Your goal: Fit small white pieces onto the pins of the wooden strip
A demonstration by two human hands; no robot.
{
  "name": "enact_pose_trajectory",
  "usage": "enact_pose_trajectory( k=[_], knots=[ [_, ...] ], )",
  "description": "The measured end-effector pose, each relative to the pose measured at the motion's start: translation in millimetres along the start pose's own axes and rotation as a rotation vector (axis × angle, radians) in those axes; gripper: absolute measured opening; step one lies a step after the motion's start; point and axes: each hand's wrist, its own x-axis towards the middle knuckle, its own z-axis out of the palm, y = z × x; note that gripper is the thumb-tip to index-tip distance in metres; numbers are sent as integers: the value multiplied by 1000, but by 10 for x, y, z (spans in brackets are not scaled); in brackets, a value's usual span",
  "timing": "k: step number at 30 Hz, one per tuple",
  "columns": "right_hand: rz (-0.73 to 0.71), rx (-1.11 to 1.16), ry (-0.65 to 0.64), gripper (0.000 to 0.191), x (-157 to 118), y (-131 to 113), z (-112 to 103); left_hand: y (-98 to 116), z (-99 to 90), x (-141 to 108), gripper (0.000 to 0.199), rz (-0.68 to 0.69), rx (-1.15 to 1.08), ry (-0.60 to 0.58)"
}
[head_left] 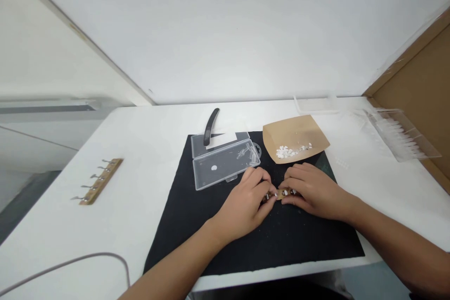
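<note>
A short wooden strip [280,194] with small shiny metal pieces and whitish bits along it lies low over the black mat [253,239]. My left hand [246,199] is closed at its left end, thumb and fingertips pinched by one of the metal pieces. At the other end, my right hand [312,190] grips the strip between thumb and fingers. My fingers hide both ends. Just beyond my left hand lies an open clear plastic case [225,173] with a white round piece and small clear pieces in it. Past my right hand sits a brown paper tray [298,131] holding small white pieces.
A dark curved nail file [211,126] rests across the case's lid. To the left, a second wooden strip [101,182] carries several metal stems. A clear box of nail tips [397,133] stands at the right, near a brown board [418,79]. A cable [94,255] curves at the lower left.
</note>
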Motion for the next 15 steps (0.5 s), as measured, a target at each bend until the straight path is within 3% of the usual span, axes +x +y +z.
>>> enact_pose_trajectory(
  k=[15],
  knots=[
    [7, 12, 7, 18, -7, -4, -3, 19, 0, 6, 8, -10, -4, -9]
  ],
)
